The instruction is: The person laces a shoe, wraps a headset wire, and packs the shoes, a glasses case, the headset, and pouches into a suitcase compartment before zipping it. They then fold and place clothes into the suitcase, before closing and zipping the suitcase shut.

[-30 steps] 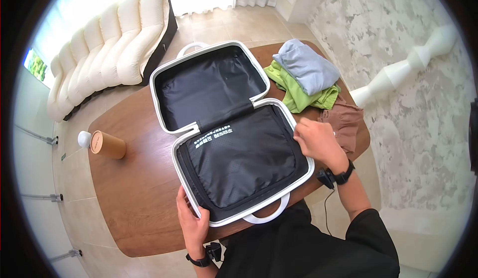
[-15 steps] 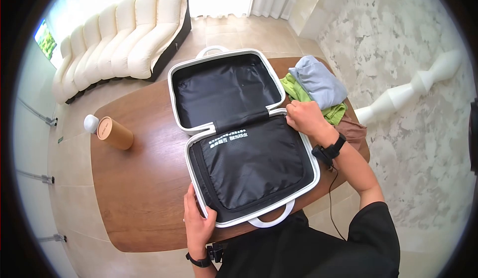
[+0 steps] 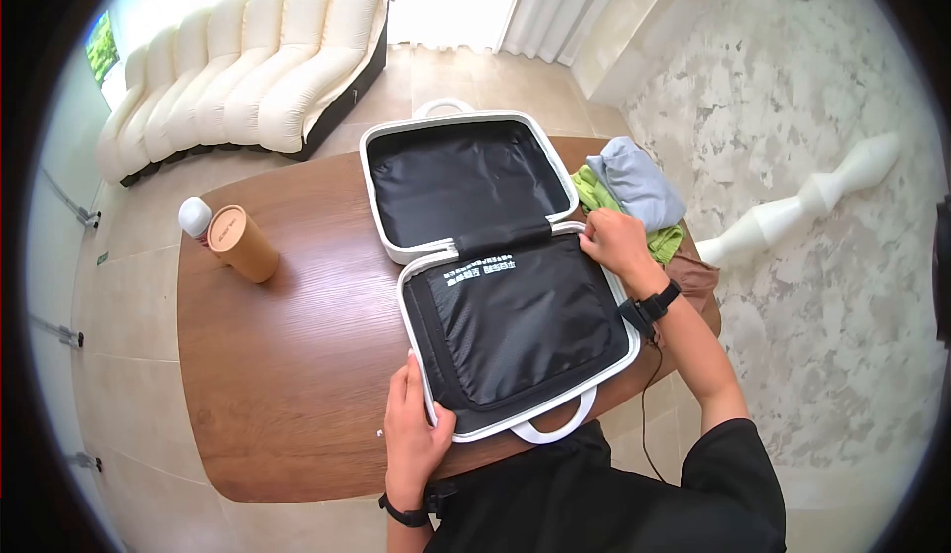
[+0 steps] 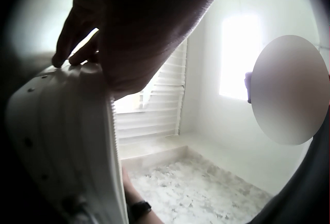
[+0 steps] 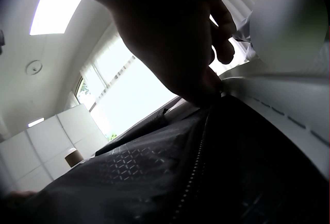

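A small white suitcase (image 3: pixel 510 435) lies open with a black lining and a white handle on its near side. A black zippered divider panel (image 3: pixel 525 330) with white printing covers the near half. My left hand (image 3: pixel 413 432) grips the near-left edge, thumb over the rim and fingers along the outer wall. At the far right corner of that half, by the hinge, my right hand (image 3: pixel 619 243) is curled with fingertips pinched at the lining zipper (image 5: pixel 195 170). The zipper line runs up to those fingertips in the right wrist view; the pull itself is hidden behind them.
Folded clothes, light blue (image 3: pixel 639 182), green (image 3: pixel 666 243) and brown (image 3: pixel 696 281), lie right of the suitcase. A brown cardboard tube (image 3: pixel 245 246) and a white-capped bottle (image 3: pixel 195 216) stand on the left of the wooden table (image 3: pixel 287 375). A cream sofa (image 3: pixel 248 68) is beyond.
My right hand has moved along the right side of the near half, away from my body, up to the hinge corner. The left hand keeps its grip on the edge. The head view has shifted.
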Tool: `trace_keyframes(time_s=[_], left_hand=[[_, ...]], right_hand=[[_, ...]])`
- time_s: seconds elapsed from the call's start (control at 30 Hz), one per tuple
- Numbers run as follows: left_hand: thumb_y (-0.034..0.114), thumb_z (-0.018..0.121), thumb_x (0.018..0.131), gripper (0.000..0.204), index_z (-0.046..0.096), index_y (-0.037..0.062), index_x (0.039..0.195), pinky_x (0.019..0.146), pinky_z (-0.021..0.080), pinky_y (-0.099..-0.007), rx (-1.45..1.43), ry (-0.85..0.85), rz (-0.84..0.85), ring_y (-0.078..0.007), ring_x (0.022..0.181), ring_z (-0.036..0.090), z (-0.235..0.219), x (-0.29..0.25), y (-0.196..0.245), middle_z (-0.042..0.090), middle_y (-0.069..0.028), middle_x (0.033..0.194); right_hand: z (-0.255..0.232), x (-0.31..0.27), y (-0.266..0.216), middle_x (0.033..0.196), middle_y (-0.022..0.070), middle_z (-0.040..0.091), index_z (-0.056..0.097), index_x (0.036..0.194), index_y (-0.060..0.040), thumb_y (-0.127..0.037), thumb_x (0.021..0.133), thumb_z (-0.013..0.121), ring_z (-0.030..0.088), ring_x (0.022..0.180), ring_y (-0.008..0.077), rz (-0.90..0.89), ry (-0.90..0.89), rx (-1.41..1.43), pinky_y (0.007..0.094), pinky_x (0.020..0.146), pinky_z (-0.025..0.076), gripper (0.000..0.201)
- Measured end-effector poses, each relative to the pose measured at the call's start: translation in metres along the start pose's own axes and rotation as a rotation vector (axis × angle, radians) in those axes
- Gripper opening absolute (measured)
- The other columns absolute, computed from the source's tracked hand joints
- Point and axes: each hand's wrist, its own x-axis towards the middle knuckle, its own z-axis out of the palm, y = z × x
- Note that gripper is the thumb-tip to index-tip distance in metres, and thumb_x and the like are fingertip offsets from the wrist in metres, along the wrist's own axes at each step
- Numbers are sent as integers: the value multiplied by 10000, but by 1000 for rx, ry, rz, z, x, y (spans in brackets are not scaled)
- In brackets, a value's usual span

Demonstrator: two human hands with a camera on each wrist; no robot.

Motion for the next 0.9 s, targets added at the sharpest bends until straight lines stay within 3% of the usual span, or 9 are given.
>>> trace_keyframes(time_s=[0.1, 0.2, 0.23, 0.3, 0.47, 0.57, 0.6, 0.8, 0.9], left_hand=[[15, 608, 801, 778, 397, -57, 1547, 983, 520, -459, -16, 0, -15, -443, 1188, 603, -3, 0, -1, 543, -264, 1361], [39, 641, 808, 763, 420, -44, 1534, 964, 532, -465, -3, 2, 12, -442, 1144, 628, -10, 1, -6, 573, -239, 1340], [48, 654, 810, 753, 434, -38, 1525, 957, 537, -466, -2, 2, 18, -444, 1120, 639, -12, 2, -8, 597, -227, 1314], [62, 669, 827, 718, 456, -32, 1507, 934, 545, -456, 0, -13, -20, -420, 1080, 658, -21, 4, -11, 622, -212, 1281], [72, 707, 890, 524, 557, -2, 1387, 794, 550, -391, -106, 117, -214, -252, 889, 670, -45, -5, -20, 668, -149, 1155], [18, 708, 873, 431, 580, 14, 1284, 724, 518, -369, 31, 352, -21, -228, 826, 630, -57, -25, -21, 641, -119, 1039], [-17, 700, 866, 275, 611, 22, 1123, 665, 484, -341, 12, 435, 46, -210, 740, 589, -61, -33, -17, 601, -84, 903], [0, 703, 882, 85, 653, 18, 948, 608, 497, -314, -116, 134, 70, -208, 636, 623, -68, -80, -28, 624, -75, 759], [20, 673, 935, 60, 655, -4, 987, 665, 521, -285, -179, 156, -13, -152, 695, 646, -58, -87, -22, 654, -68, 781]], right_hand=[[-7, 1, -1, 863, 105, 663, 634, 889, -87, -231, 828, 738, 673, 912, 343, 139, -84, 82, 478, 764, 533, 188], [10, -6, 15, 899, 182, 687, 564, 1162, -69, -209, 917, 675, 665, 946, 426, -56, 19, 261, 525, 798, 527, 303], [8, -10, 15, 899, 182, 687, 564, 1162, -69, -209, 917, 675, 665, 946, 426, -60, 29, 265, 525, 798, 527, 303], [1, -22, 9, 911, 253, 696, 570, 1152, -42, -182, 970, 618, 662, 921, 475, 75, -251, 240, 563, 800, 514, 234], [-8, -47, -15, 823, 290, 680, 578, 1074, -23, -193, 1002, 546, 658, 830, 509, 132, -210, 155, 608, 773, 513, 187], [-14, -64, -31, 820, 295, 681, 574, 1036, -8, -197, 989, 561, 662, 829, 510, 190, -175, 131, 610, 778, 519, 195], [-16, -69, -35, 820, 295, 681, 574, 1036, -8, -197, 989, 561, 662, 829, 510, 190, -171, 136, 610, 778, 519, 195], [-29, -104, -58, 802, 297, 679, 588, 987, -8, -229, 984, 583, 665, 792, 506, 207, -221, 112, 607, 743, 526, 221], [-38, -123, -78, 786, 294, 675, 587, 977, -8, -260, 993, 591, 662, 781, 504, 201, -231, 150, 601, 734, 526, 252]])
